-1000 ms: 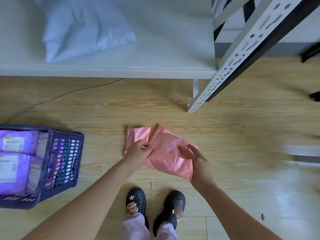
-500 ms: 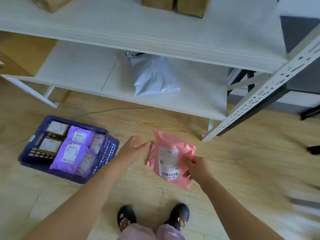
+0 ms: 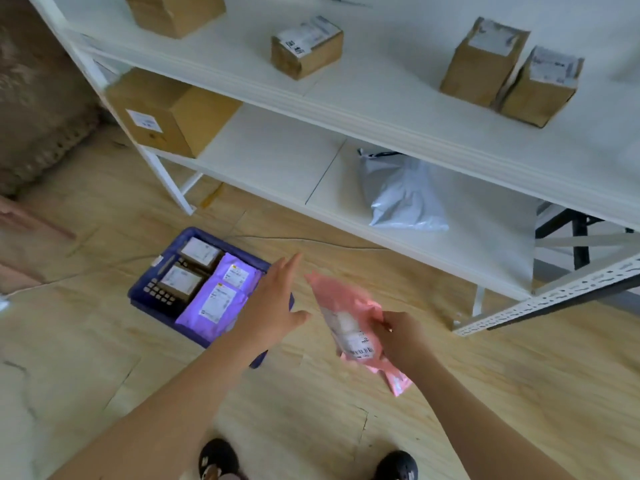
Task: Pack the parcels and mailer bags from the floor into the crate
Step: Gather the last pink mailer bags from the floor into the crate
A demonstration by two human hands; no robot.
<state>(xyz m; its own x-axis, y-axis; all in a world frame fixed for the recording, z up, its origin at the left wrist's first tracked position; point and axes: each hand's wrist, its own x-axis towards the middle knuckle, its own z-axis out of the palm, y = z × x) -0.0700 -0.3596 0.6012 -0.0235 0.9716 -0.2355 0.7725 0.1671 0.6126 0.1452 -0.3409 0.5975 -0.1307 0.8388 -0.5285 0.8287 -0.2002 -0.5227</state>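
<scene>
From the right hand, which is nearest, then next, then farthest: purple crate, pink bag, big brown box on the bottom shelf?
1. pink bag, in the right hand
2. purple crate, on floor, left
3. big brown box, bottom shelf, far left

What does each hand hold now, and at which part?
The right hand grips the pink mailer bag at its side edge, beside the label. The left hand is open and holds nothing.

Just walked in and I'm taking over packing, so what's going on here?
A person grips a pink mailer bag in the right hand, held above the floor. The left hand is open, fingers straight, above the blue crate's near side. The crate sits on the floor and already holds two small boxes and purple mailer bags.
</scene>
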